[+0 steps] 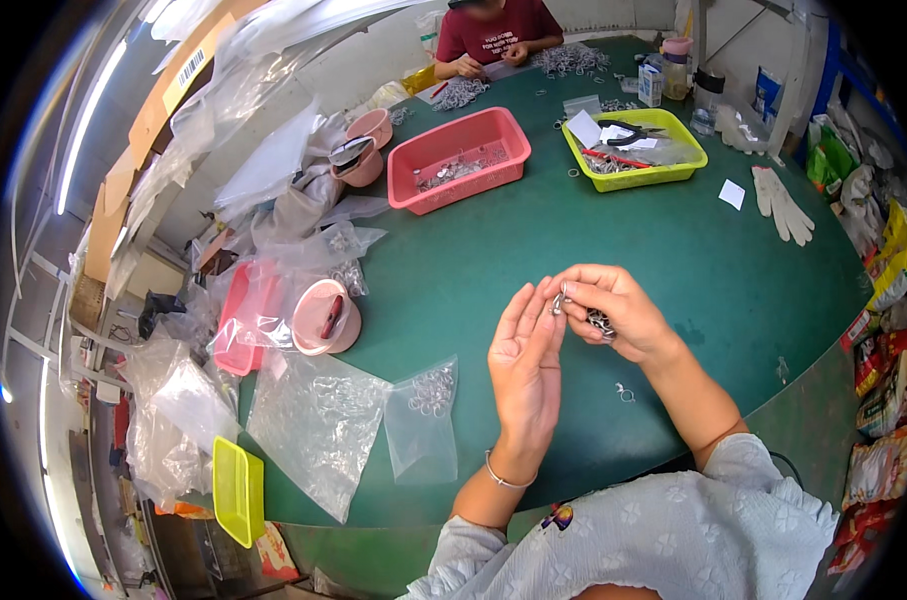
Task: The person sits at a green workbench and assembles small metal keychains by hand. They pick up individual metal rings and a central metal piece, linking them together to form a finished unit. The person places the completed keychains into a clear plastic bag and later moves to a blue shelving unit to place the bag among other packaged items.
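Above the near part of the green table (pixel 453 260), my two hands meet at a small silver metal clasp (pixel 558 303). The fingertips of my left hand (pixel 529 360) close on it from one side, with the palm turned inward. From the other side, the thumb and index finger of my right hand (pixel 618 310) pinch it. Several more metal clasps or rings (pixel 600 322) are tucked in the curled fingers of my right hand. A loose clasp with a ring (pixel 625 393) lies on the table below that hand.
At left are a clear bag of rings (pixel 431 392), a large plastic bag (pixel 318 430) and a pink bucket (pixel 325 318). Farther off stand a red basin (pixel 460 180) and a yellow-green basin (pixel 688 170) holding pliers. A white glove (pixel 781 205) lies right. Across sits another person (pixel 493 40).
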Available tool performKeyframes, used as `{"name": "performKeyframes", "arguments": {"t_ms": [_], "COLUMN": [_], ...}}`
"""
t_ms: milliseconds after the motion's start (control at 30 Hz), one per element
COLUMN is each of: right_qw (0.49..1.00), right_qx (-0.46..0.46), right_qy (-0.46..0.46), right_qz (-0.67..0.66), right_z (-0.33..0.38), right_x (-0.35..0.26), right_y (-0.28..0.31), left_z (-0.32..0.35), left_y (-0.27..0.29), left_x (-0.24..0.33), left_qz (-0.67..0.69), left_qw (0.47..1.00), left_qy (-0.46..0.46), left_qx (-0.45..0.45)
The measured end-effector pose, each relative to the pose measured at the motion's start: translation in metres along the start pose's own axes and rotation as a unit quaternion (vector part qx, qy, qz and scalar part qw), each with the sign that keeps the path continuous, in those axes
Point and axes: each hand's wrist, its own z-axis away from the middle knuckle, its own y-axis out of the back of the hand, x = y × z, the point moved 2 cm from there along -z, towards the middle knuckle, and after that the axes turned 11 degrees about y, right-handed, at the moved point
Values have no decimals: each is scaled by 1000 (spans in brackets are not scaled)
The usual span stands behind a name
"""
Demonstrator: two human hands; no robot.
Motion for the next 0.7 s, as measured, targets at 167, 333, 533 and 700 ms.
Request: {"name": "performKeyframes", "arguments": {"t_ms": [167, 333, 533, 700], "right_qw": [992, 998, 1000, 1000], "right_qx": [-20, -23, -13, -14], "right_qy": [-42, -20, 12, 10], "right_qz": [-121, -55, 8, -7], "right_z": [1, 2, 3, 4], "right_x": [-3, -2, -4, -6], "right_y": [-1, -2, -6, -7], "left_z": [1, -1, -1, 0], "left_y": [1, 5, 6, 7], "left_x": [1, 1, 1, 1], "left_qz": [12, 21, 28, 25], "left_qw": [1000, 999, 999, 999], "left_qy": [0, -1, -1, 1], "left_qx": [28, 38, 47, 37]}}
